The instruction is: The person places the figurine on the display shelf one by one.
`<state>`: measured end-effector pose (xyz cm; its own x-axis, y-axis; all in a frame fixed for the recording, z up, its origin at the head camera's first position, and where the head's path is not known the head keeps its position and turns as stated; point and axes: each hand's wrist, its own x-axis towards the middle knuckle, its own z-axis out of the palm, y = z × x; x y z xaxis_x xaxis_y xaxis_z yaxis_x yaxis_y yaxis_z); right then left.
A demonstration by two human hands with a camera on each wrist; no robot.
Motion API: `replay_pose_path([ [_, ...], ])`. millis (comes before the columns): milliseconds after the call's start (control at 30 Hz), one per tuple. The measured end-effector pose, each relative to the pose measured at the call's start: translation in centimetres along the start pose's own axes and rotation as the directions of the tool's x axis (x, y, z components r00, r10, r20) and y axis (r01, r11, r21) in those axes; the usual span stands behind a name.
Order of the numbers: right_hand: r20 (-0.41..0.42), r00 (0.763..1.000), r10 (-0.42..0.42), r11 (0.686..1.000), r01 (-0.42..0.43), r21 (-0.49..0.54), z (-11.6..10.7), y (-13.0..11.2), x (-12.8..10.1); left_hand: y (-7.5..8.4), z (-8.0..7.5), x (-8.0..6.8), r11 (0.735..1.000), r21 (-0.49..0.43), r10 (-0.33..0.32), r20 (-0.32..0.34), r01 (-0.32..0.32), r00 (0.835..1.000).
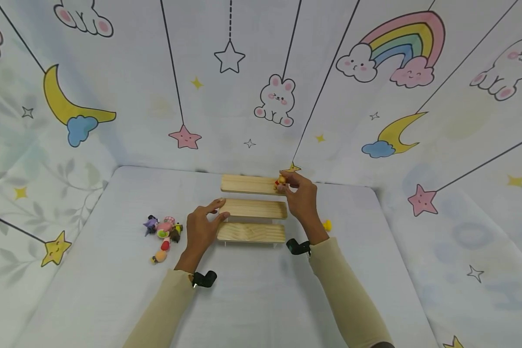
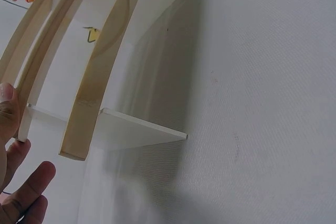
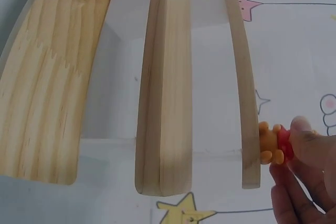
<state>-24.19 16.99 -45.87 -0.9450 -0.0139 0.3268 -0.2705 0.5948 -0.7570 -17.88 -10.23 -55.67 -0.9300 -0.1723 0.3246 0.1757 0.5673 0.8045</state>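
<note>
A stepped rack has three pale wooden shelves, including the top shelf [image 1: 248, 184], the middle shelf [image 1: 254, 209] and the bottom shelf [image 1: 251, 233]. My left hand [image 1: 202, 228] pinches the left end of the middle shelf between thumb and finger. At the right end of the top shelf, my right hand [image 1: 302, 193] holds a small yellow-orange bear figurine [image 1: 280, 181] in a red shirt. In the right wrist view, the bear figurine [image 3: 270, 142] has its feet right at the shelf's surface, with my thumb and fingers around its upper body.
Several small colourful figurines [image 1: 163, 229] lie in a cluster left of the rack. A yellow toy [image 1: 327, 225] is partly hidden behind my right forearm. White supports [image 2: 144, 129] hold up the shelves. A printed cloth backdrop [image 1: 243, 106] rises behind the white-covered table [image 1: 252, 299].
</note>
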Motion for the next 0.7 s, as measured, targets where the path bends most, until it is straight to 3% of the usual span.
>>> replay_pose_path([
  [700,-0.096,0.993,0.063,0.997,-0.068,-0.041,-3.9,2.2,-1.5,-0.1,0.0,0.1,1.0,0.004,-0.004,0.003,0.004,1.0],
])
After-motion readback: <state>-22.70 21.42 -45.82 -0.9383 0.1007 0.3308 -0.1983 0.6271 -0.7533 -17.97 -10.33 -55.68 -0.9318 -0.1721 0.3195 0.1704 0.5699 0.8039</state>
